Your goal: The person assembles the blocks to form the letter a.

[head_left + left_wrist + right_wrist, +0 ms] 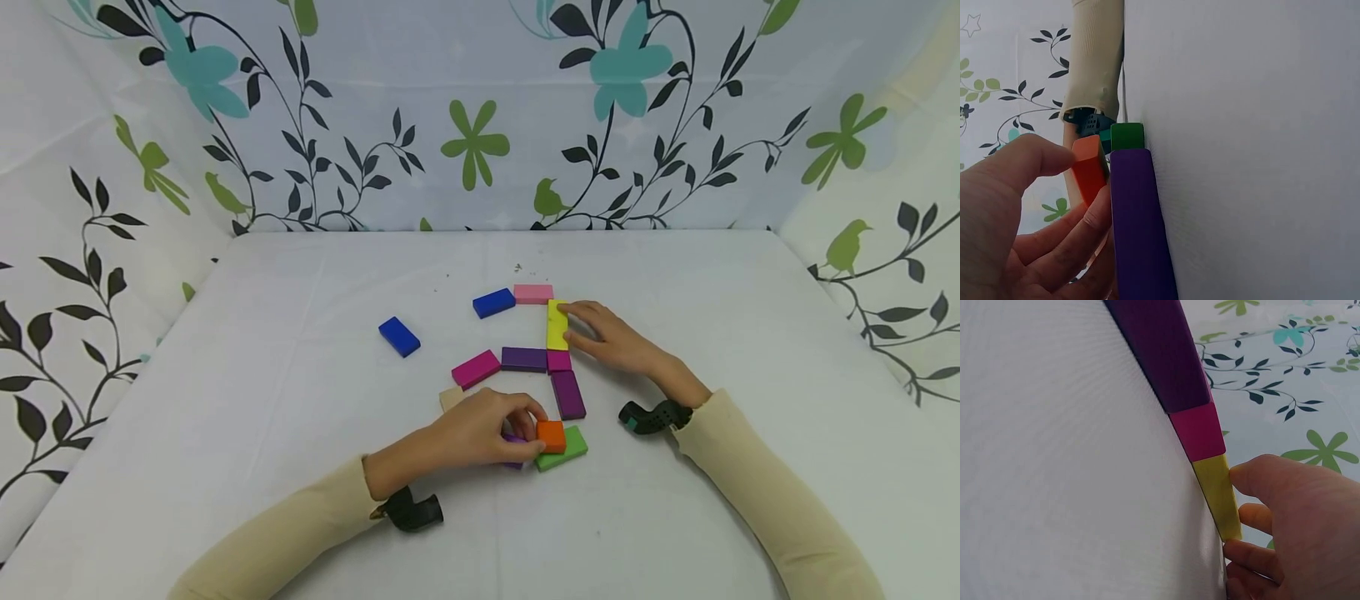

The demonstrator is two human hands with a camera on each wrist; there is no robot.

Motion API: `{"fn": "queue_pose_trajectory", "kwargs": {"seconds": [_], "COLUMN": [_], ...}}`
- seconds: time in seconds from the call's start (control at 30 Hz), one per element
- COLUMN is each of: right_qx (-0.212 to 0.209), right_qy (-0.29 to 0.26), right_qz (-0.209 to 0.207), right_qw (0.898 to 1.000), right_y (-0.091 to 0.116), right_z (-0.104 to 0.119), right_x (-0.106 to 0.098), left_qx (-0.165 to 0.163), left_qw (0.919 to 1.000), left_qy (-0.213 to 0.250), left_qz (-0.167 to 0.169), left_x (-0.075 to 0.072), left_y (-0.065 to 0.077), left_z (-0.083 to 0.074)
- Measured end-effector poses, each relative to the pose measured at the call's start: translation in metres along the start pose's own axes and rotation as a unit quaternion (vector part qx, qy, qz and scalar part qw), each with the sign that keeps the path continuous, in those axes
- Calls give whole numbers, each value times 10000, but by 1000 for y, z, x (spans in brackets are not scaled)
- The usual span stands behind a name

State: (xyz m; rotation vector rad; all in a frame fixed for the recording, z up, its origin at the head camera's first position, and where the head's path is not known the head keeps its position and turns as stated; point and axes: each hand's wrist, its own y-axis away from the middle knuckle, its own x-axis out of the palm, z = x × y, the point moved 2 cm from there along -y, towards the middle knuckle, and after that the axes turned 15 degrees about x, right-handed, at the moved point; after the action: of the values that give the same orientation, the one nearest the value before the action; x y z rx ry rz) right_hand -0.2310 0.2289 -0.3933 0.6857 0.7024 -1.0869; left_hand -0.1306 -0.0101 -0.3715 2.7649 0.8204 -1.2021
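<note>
My left hand (pixel 480 429) pinches a small orange block (pixel 551 437) between thumb and fingers. In the head view it overlaps a green block (pixel 573 447); the left wrist view shows it beside a long purple block (pixel 1138 219). The left hand partly hides that purple block and a beige block (pixel 452 398). Farther back, my right hand (pixel 615 337) touches a yellow block (pixel 557 325) with its thumb and fingertips. A short magenta block (pixel 1199 432) meets the yellow one's near end, followed by a dark purple block (pixel 567 394).
A pink block (pixel 533 294) lies beyond the yellow one, beside a blue block (pixel 493 303). Another blue block (pixel 399 337) lies apart at left. A magenta block (pixel 476 369) and a purple block (pixel 523 359) form a side row on the white table (pixel 300 350).
</note>
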Motion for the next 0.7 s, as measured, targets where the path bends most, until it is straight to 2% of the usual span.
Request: {"fn": "queue_pose_trajectory", "kwargs": {"seconds": [0.13,0.4,0.7], "right_qx": [9,-35,-3], "right_qy": [-20,-28,-67], "right_qz": [-6,-9,-4], "right_qw": [10000,10000,10000], "right_y": [0,0,-1], "right_z": [-1,-2,-2], "right_x": [-1,0,0], "left_qx": [39,-52,234], "left_qw": [9999,9995,9996], "left_qy": [97,67,128], "left_qz": [62,-306,-7], "left_x": [1,1,7], "left_y": [0,-10,-28], "left_z": [0,3,1]}}
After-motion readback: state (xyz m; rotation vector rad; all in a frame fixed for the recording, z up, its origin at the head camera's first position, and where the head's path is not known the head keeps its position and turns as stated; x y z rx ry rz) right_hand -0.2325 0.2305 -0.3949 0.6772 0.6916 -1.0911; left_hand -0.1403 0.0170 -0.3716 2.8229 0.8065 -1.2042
